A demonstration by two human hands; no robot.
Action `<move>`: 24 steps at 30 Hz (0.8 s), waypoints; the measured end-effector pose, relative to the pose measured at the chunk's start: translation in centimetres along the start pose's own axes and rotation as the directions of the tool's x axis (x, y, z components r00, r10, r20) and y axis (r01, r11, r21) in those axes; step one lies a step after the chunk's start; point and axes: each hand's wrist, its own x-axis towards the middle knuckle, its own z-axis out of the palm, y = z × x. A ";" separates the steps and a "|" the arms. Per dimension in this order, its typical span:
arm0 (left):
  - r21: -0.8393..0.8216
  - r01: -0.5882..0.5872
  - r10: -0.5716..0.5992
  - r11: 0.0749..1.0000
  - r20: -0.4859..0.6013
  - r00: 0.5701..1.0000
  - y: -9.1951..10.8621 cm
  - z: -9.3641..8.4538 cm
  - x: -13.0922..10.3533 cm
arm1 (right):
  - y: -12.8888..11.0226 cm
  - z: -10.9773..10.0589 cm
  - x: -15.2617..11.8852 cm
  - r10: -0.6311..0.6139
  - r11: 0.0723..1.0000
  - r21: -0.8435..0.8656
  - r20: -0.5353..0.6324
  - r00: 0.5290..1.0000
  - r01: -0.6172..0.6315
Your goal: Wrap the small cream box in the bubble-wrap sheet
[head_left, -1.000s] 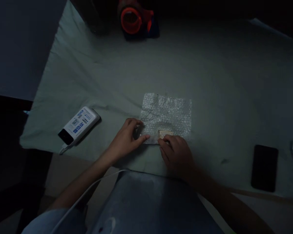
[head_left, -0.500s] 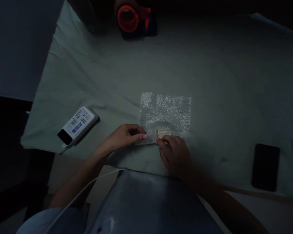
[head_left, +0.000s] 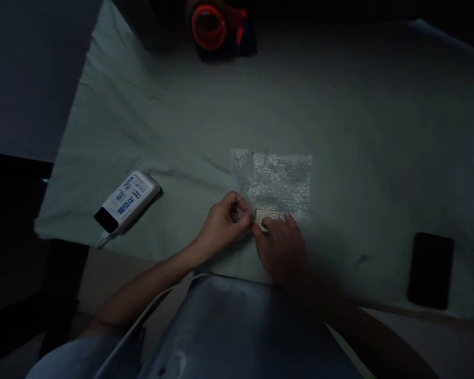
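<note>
scene dim, our fingertips hard to make out. small tan chip (head_left: pixel 267 216) half covered by our right hand (head_left: pixel 281 246), lying on near edge of bubble wrap sheet (head_left: pixel 275 180). our left hand (head_left: pixel 226 223) curled, pinching wrap's near corner. right-hand grip unclear. grey cloth (head_left: pixel 205 121) covers table; power bank (head_left: pixel 125 200) left, black phone (head_left: pixel 430 269) right, orange tape dispenser (head_left: pixel 212 26) far back in dark.

A white power bank (head_left: pixel 125 201) with blue markings lies on the cloth-covered desk (head_left: pixel 339 105), well left of the fingers. A red tape dispenser (head_left: pixel 217 26) sits far beyond them at the desk's back edge. A black phone (head_left: pixel 430 269) lies well to their right.
</note>
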 end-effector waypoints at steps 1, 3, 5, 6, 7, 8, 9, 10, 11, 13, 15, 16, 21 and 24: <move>-0.028 -0.013 0.014 1.000 0.015 1.000 0.4 0.3 0.1 | 0.1 -0.2 0.0 -0.012 1.000 0.019 -0.001 1.000 0.012; -0.045 -0.045 0.048 0.998 0.060 0.997 1.2 0.9 0.2 | 0.4 -0.6 -0.2 -0.021 0.996 0.086 0.004 1.000 0.021; -0.063 -0.058 0.065 0.996 0.119 0.991 1.6 1.1 0.0 | 0.7 -1.1 -0.4 -0.007 0.984 0.178 0.000 1.000 0.007; -0.087 -0.053 0.066 0.995 0.148 0.987 1.7 1.1 -0.2 | 0.9 -1.2 -0.6 0.015 0.974 0.228 -0.006 1.000 -0.014; -0.114 -0.047 0.066 0.992 0.171 0.983 1.8 1.1 -0.4 | 1.1 -1.3 -0.8 0.040 0.961 0.274 -0.007 0.999 -0.037; -0.133 -0.046 0.070 0.990 0.183 0.981 1.7 1.0 -0.7 | 1.2 -1.3 -1.0 0.065 0.949 0.310 -0.003 0.998 -0.061; -0.133 -0.059 0.083 0.989 0.183 0.980 1.6 0.9 -1.0 | 1.3 -1.3 -1.2 0.090 0.940 0.331 -0.005 0.996 -0.083; -0.110 -0.092 0.111 0.990 0.181 0.977 1.5 0.8 -1.3 | 1.3 -1.2 -1.3 0.108 0.935 0.341 -0.015 0.994 -0.096; -0.064 -0.146 0.156 0.987 0.181 0.971 1.3 0.8 -1.5 | 1.4 -1.1 -1.5 0.119 0.934 0.341 -0.034 0.992 -0.101; 0.064 -0.342 0.322 0.937 0.215 0.922 0.7 0.8 -1.8 | 1.4 -0.8 -1.7 0.133 0.941 0.324 -0.073 0.988 -0.103; 0.179 -0.576 0.523 0.798 0.271 0.808 -0.1 0.9 -1.7 | 1.3 -0.6 -1.7 0.140 0.945 0.310 -0.083 0.987 -0.108; 0.224 -0.671 0.609 0.706 0.291 0.738 -0.5 1.0 -1.5 | 1.3 -0.5 -1.6 0.136 0.945 0.309 -0.078 0.988 -0.106; 0.273 -0.870 0.824 0.411 0.297 0.483 -2.0 1.2 -0.1 | 1.5 -1.3 -1.7 0.111 0.934 0.350 -0.084 0.990 -0.075; 0.272 -0.882 0.832 0.385 0.312 0.459 -2.1 1.2 0.2 | 2.5 -2.7 -2.9 0.278 0.903 0.361 -0.073 0.958 -0.235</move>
